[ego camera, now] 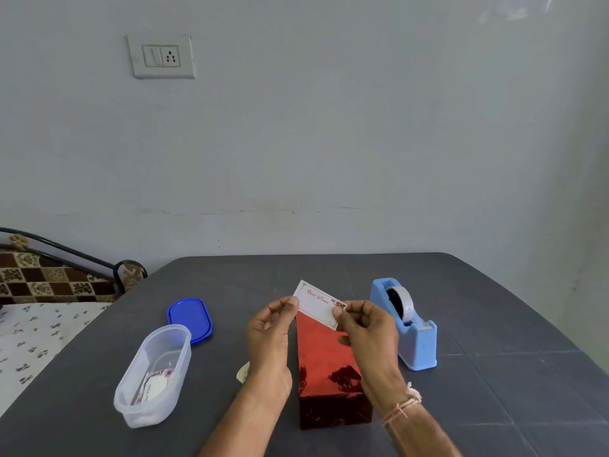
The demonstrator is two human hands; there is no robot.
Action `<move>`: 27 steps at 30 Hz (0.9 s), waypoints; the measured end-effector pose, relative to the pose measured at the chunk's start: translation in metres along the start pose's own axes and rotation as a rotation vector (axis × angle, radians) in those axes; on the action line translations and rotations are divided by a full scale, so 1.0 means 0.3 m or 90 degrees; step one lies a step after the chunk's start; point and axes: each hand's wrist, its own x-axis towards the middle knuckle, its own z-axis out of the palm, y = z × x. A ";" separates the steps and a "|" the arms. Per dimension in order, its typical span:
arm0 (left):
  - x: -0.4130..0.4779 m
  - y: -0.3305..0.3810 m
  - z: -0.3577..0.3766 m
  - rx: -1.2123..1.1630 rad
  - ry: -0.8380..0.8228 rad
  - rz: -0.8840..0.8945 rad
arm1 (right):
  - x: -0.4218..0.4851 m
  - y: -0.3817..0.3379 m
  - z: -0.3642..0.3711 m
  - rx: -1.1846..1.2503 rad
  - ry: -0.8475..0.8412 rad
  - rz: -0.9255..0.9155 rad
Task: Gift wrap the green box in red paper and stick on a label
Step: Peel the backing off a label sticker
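While the left hand point(268, 331) and right hand point(367, 331) are each pinching an opposite edge of the "Best Wishes" label point(319, 305), it is hovering over the far end of the red-wrapped box point(326, 367) lying on the table point(494, 324). By its look, the label is behaving as light, thin card, so edge grips are suiting it. Whether it is touching the glossy wrap cannot be told. A tape dispenser point(407, 328) is crowding the right hand; a clear container point(155, 374) and blue lid point(190, 319) are sitting well left.

My L hand point(268, 334) & R hand point(369, 331), seen from above, forearms bare down to the frame's lower edge. Round my R wrist: a thin thread band point(400, 407), several peach & cream strands, w/ a pale knot and short loose end.
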 end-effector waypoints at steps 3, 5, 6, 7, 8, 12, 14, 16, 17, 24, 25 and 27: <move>0.008 -0.025 0.006 0.027 0.003 -0.006 | 0.051 -0.004 -0.013 -0.052 0.035 -0.024; 0.018 -0.045 0.004 0.081 -0.003 0.004 | 0.097 0.002 -0.015 -0.105 0.050 -0.038; 0.026 -0.056 0.005 0.126 -0.001 0.009 | 0.121 0.006 -0.014 -0.142 0.053 -0.040; 0.044 -0.075 0.006 0.167 0.000 0.010 | 0.147 0.010 -0.013 -0.187 0.055 -0.039; 0.061 -0.092 0.005 0.202 0.001 0.006 | 0.165 0.010 -0.010 -0.236 0.055 -0.039; 0.109 -0.122 0.010 0.360 0.093 -0.008 | 0.212 0.028 0.009 -0.381 0.050 -0.068; 0.118 -0.130 0.009 0.425 0.116 0.002 | 0.220 0.043 0.018 -0.428 0.043 -0.083; 0.133 -0.143 0.005 0.461 0.104 0.000 | 0.227 0.059 0.026 -0.461 0.033 -0.091; 0.145 -0.153 0.003 0.471 0.098 -0.004 | 0.232 0.067 0.028 -0.472 0.029 -0.091; 0.186 -0.199 0.000 0.514 0.094 0.000 | 0.243 0.109 0.029 -0.518 0.025 -0.093; 0.190 -0.203 0.001 0.521 0.096 0.001 | 0.247 0.114 0.031 -0.527 0.025 -0.097; 0.196 -0.208 0.006 0.532 0.103 0.005 | 0.253 0.122 0.033 -0.544 0.021 -0.108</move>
